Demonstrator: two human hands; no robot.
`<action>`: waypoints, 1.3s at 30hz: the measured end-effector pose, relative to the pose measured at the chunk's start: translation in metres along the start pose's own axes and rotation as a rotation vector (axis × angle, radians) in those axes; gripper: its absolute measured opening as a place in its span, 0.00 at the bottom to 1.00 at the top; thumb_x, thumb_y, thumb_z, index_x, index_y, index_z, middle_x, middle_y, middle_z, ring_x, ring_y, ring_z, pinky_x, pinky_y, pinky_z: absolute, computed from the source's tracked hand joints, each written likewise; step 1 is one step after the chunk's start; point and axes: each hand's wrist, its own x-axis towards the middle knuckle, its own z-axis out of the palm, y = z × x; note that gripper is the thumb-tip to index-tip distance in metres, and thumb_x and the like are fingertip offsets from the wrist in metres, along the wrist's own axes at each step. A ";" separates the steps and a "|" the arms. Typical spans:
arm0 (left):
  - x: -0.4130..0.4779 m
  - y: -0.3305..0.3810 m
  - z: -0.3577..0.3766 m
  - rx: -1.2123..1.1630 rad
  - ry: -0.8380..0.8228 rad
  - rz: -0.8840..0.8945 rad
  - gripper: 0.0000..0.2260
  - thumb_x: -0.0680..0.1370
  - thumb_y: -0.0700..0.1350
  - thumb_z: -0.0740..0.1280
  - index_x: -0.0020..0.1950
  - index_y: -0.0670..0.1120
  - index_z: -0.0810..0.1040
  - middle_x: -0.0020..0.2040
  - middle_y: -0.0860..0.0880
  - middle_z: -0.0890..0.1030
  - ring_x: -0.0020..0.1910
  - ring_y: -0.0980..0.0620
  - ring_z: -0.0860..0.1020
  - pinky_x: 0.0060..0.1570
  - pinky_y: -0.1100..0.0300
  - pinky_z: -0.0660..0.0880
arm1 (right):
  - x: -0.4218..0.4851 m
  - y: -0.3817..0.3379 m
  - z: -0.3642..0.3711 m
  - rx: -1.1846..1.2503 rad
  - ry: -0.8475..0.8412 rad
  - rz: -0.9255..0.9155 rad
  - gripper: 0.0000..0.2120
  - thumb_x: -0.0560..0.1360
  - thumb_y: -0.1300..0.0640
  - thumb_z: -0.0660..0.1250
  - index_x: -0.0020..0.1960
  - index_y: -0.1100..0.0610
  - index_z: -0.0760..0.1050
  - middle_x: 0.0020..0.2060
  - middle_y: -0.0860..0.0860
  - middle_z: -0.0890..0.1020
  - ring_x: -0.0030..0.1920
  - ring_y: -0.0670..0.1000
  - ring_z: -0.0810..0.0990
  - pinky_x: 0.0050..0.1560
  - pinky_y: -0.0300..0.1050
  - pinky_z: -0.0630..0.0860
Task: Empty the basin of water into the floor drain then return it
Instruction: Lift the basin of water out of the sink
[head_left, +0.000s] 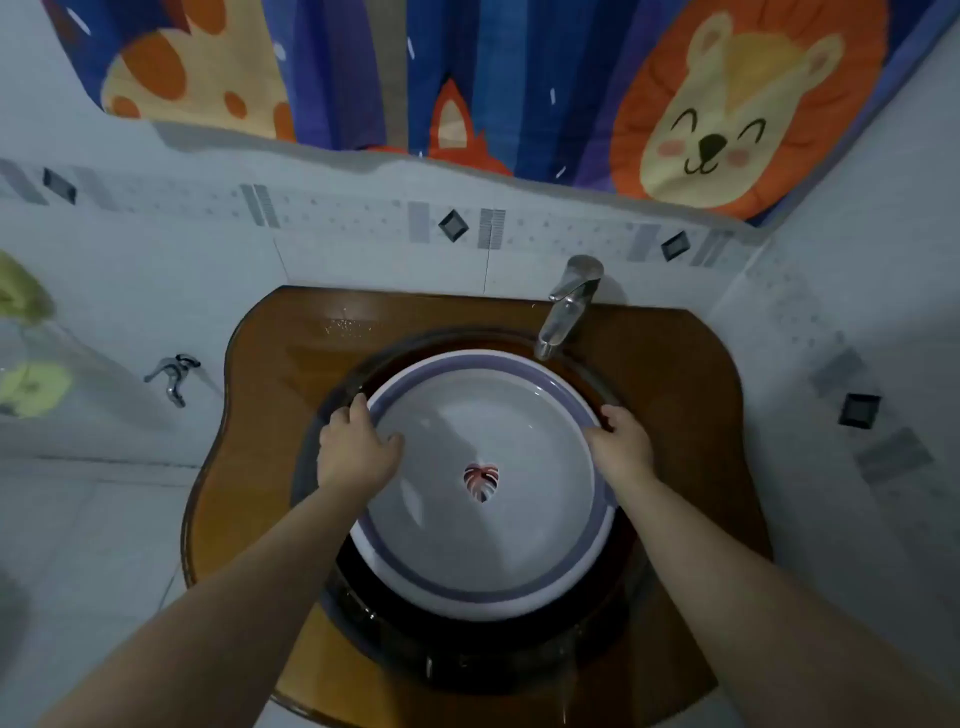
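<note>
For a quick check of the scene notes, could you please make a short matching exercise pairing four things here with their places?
Things:
1. basin
2. faucet
3. left hand
4. right hand

Places:
A. on the basin's left rim
B. at the counter's back right
C. set in the dark sink bowl
D. on the basin's right rim

Pairs: 1-C, 2-B, 3-A, 4-D

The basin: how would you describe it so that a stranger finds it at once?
Find the brown wooden counter against the tiled wall, with a dark round sink under a chrome tap. The basin sits in that sink, both hands on its rim. It alone is pale with a purple band and a small leaf mark.
</note>
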 end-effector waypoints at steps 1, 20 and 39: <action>0.001 -0.002 0.001 0.017 -0.008 -0.016 0.32 0.76 0.54 0.62 0.75 0.45 0.52 0.74 0.41 0.60 0.72 0.37 0.59 0.67 0.42 0.63 | 0.001 0.001 0.002 -0.010 0.007 0.016 0.24 0.74 0.57 0.60 0.70 0.53 0.64 0.68 0.55 0.69 0.65 0.59 0.70 0.60 0.54 0.69; 0.047 -0.020 0.016 -0.249 -0.179 -0.344 0.11 0.80 0.49 0.54 0.50 0.42 0.66 0.33 0.44 0.70 0.30 0.47 0.69 0.29 0.58 0.65 | 0.018 0.027 0.018 -0.160 -0.078 0.295 0.27 0.75 0.50 0.58 0.72 0.56 0.57 0.60 0.58 0.73 0.46 0.55 0.71 0.45 0.49 0.69; 0.067 -0.020 0.029 -0.171 -0.084 -0.405 0.30 0.81 0.57 0.45 0.56 0.35 0.76 0.37 0.41 0.77 0.34 0.44 0.75 0.25 0.57 0.65 | 0.039 0.029 0.031 -0.241 0.106 0.385 0.31 0.78 0.39 0.44 0.64 0.61 0.69 0.61 0.62 0.75 0.60 0.62 0.74 0.57 0.54 0.71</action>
